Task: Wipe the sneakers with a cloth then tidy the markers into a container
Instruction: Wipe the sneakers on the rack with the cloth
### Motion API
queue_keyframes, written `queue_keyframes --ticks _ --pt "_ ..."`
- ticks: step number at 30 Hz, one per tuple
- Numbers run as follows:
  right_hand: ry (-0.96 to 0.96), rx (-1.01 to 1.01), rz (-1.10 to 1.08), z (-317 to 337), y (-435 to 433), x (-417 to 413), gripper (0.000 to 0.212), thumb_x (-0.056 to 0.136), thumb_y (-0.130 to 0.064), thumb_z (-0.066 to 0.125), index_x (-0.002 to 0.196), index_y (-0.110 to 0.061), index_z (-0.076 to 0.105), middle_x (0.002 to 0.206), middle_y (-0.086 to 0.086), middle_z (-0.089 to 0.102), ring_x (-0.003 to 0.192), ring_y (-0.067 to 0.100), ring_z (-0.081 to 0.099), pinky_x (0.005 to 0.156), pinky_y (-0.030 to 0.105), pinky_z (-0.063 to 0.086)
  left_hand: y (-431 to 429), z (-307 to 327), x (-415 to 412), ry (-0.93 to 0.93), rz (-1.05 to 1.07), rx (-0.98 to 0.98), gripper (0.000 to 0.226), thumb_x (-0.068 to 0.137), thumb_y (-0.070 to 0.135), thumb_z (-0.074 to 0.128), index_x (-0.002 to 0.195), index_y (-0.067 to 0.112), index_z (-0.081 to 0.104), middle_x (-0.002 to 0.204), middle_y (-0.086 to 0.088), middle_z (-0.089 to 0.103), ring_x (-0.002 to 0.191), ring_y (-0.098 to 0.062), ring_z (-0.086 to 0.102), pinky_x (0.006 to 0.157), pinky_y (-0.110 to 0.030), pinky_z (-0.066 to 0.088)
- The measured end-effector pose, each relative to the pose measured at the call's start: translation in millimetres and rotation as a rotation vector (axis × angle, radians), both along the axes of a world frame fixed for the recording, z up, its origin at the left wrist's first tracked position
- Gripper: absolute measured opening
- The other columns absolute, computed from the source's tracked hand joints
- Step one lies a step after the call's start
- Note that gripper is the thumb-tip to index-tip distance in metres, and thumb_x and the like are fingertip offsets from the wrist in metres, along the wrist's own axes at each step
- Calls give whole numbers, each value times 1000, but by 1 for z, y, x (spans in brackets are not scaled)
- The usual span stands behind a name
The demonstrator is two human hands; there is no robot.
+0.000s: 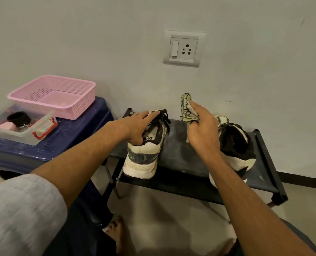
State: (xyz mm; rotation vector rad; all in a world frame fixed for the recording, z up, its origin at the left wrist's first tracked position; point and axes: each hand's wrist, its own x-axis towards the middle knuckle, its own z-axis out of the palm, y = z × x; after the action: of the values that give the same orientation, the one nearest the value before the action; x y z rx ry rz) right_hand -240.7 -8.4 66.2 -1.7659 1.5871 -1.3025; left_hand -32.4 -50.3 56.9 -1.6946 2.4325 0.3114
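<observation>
The left sneaker [142, 157] is sitting on the black shoe rack [179, 145], the left hand [135, 126] gripping its collar and tongue. Beside it, the right hand [203, 130] is pinching a bunched cloth [187, 109] before the right sneaker [234, 141]. A pink basket [75, 104] and clear container [24, 133] are resting on a blue stool [70, 130], left.

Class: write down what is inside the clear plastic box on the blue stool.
Inside the clear box: a black ring-shaped object, a pink object and small metal bits. Its frosted wall hides anything lower.
</observation>
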Motion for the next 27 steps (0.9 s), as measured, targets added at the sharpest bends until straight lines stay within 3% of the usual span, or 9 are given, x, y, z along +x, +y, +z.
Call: queue_keyframes --ticks 2,5,10,13,19,24,27 --pt "-21 23 -7 0 -2 2 65 84 13 40 140 -18 51 139 0 56 128 12 50 108 19 37 0 -6 -7 -120 13 -55 118 78 16 72 150 30 -20 160 -7 4 142 -33 20 110 -50 36" --pt "-34 47 3 1 -3 6 64 86 12 40 141 -19 50 140 -1 55 127 10 50 108 21 38 3 -13 -17 -203 16 -160 113 83 13 68 150 27 -22 160 -9 1 137 -33 28 101 -46 45" --pt "-26 48 5 -2 -5 11 64 84 12 42 140 -19 51 138 0 57 125 10 51 101 14 38 1 -18 -18 -216 -18 -326 105 87 28 66 151 24 -17 153 -12 22 116 -31 51 75 -36 51" --pt "-25 64 0 -5 -7 12 64 84 12 42 140 -18 52 138 0 57 126 13 52 106 26 43 -1 -21 -17 -204 -35 -417 93 91 37 59 153 24 -8 144 -11 36 109 -29 57 75 -37 51" --pt "3 90 -12 -7 -9 10 63 86 10 42 140 -19 51 138 0 57 126 15 52 105 33 46 -7 -26 -20 -269 -58 -532 91 90 23 64 152 21 -3 133 -12 45 106 -28 56 78 -37 54" --pt "10 102 2 -7 -10 5 64 84 9 41 140 -19 52 138 -1 57 125 16 53 104 36 47 -8 -17 -25 -69 -23 -457 70 92 17 58 148 17 16 114 -11 60 90 -26 63 74 -38 55" --pt "32 109 22 -11 -13 3 64 83 5 40 139 -24 53 136 -3 59 111 27 63 88 48 56 -8 -3 -21 21 41 -381 60 91 13 55 145 19 31 118 -9 61 97 -26 62 78 -34 52"
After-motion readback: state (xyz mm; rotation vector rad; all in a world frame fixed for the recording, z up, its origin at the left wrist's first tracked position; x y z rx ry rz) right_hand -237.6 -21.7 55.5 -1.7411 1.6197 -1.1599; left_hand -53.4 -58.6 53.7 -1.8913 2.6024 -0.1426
